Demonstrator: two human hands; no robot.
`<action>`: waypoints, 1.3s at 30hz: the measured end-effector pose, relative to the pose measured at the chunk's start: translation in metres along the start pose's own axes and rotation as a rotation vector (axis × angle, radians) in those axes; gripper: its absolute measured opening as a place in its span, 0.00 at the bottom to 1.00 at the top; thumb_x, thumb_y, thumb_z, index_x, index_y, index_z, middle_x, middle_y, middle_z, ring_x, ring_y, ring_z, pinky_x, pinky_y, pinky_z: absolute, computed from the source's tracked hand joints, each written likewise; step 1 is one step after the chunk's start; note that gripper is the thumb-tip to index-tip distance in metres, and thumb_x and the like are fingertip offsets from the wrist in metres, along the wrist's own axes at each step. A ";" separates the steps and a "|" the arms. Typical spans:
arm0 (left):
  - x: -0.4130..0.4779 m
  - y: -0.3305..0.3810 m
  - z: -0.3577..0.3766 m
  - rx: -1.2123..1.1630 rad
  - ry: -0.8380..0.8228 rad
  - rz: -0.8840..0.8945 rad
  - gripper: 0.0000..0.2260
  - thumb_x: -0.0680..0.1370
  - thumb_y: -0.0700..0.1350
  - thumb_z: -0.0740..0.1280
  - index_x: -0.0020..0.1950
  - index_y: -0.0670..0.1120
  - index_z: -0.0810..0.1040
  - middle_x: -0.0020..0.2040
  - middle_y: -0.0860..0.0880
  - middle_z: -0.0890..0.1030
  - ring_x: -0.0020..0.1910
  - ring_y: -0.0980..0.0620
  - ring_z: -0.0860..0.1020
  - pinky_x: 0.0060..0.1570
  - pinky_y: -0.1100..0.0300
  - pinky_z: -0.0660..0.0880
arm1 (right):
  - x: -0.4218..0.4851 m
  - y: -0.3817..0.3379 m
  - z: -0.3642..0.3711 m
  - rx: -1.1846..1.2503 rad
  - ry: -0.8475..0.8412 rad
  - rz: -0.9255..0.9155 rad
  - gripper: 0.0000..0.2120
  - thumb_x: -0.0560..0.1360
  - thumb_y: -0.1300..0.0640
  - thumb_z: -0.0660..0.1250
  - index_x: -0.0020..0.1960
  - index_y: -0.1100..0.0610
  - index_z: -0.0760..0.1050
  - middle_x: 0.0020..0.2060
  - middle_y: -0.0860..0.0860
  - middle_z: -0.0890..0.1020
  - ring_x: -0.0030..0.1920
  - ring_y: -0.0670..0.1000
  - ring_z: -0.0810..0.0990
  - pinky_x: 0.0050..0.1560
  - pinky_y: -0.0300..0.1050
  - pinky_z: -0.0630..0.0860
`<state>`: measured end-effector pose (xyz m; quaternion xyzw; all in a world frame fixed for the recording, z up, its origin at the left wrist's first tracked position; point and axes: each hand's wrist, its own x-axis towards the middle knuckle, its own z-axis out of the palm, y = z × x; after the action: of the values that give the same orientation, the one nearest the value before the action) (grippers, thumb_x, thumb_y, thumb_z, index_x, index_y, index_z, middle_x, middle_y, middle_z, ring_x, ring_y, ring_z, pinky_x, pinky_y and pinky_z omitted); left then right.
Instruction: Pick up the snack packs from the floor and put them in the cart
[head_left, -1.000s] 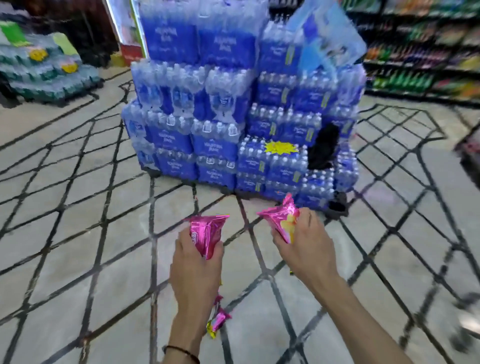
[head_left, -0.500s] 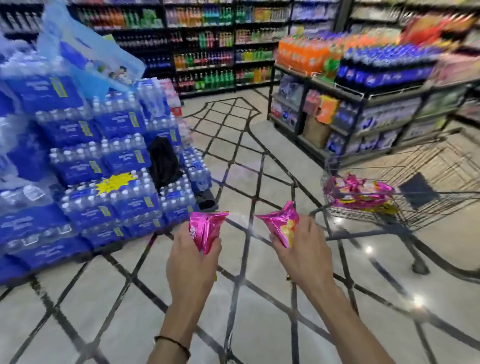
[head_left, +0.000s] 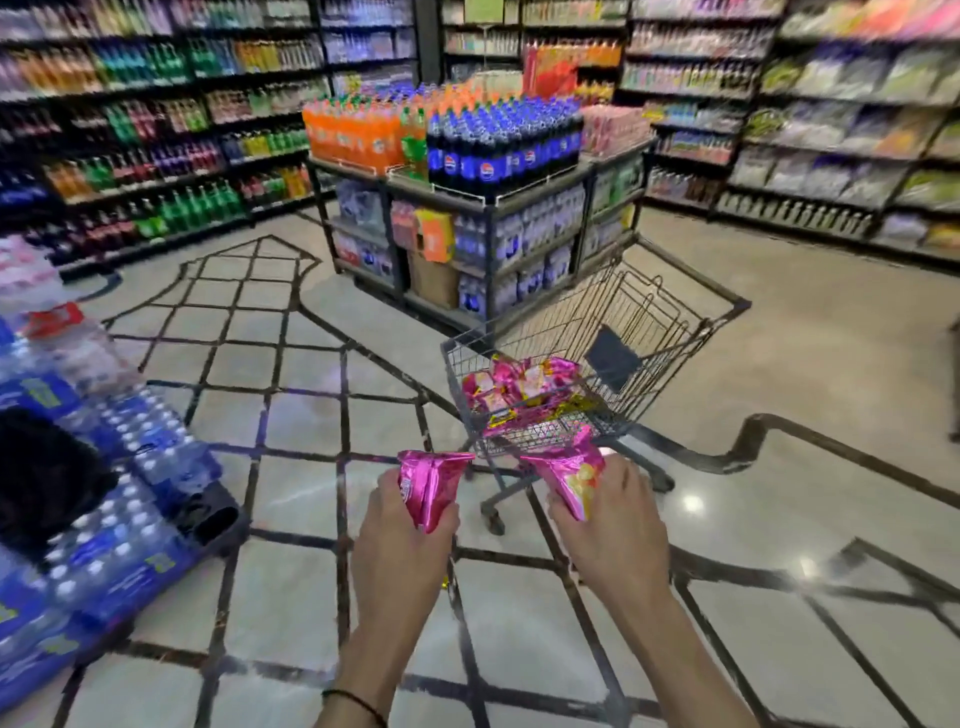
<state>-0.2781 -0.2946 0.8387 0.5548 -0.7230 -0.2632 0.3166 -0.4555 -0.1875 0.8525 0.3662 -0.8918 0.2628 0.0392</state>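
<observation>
1. Packs are gripped in both hands, low in the middle of the frame, above the floor (head_left: 291, 587).
2. The left pack (head_left: 428, 486), pink foil, is clasped at its lower end by the left hand (head_left: 400, 551), with its crimped top pointing up. A dark band (head_left: 358, 701) is worn on that wrist.
3. The right pack (head_left: 569, 473) is clasped the same way by the right hand (head_left: 610, 535) and is tilted toward the left of the frame. The two packs are held apart.
4. Wrapped water bottles (head_left: 119, 551) are stacked at the lower left, and a black item (head_left: 47, 478) is laid against them.
5. A wire cart (head_left: 670, 332) is parked just beyond the hands, right of centre. A heap (head_left: 519, 389) of pink packs is held in its basket.
6. A stand (head_left: 467, 208) is seen behind the cart, topped with orange bottles (head_left: 353, 132) and cola bottles (head_left: 498, 145).
7. Blurred shelves (head_left: 156, 130) are ranged across the top of the frame.
</observation>
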 end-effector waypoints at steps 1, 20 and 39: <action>0.011 0.003 0.011 0.007 -0.024 0.004 0.26 0.73 0.58 0.72 0.67 0.54 0.68 0.52 0.53 0.77 0.47 0.48 0.78 0.42 0.54 0.75 | 0.010 0.007 0.006 0.006 0.001 0.024 0.26 0.72 0.40 0.70 0.59 0.56 0.67 0.51 0.52 0.75 0.53 0.54 0.74 0.45 0.46 0.73; 0.298 0.056 0.180 -0.044 -0.291 0.084 0.26 0.72 0.62 0.69 0.66 0.58 0.66 0.59 0.55 0.78 0.54 0.49 0.79 0.50 0.47 0.80 | 0.277 0.000 0.122 -0.139 -0.078 0.165 0.27 0.74 0.35 0.65 0.60 0.55 0.67 0.52 0.50 0.77 0.55 0.53 0.76 0.46 0.43 0.74; 0.458 0.094 0.386 0.119 -0.289 -0.312 0.25 0.72 0.62 0.70 0.65 0.61 0.66 0.50 0.59 0.77 0.47 0.55 0.79 0.45 0.50 0.80 | 0.576 0.096 0.266 -0.070 -0.485 0.086 0.39 0.74 0.35 0.66 0.71 0.63 0.64 0.64 0.58 0.76 0.65 0.59 0.73 0.60 0.52 0.75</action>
<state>-0.7120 -0.7037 0.7283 0.6342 -0.6805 -0.3426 0.1320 -0.9070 -0.6270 0.7327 0.3788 -0.8984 0.1375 -0.1744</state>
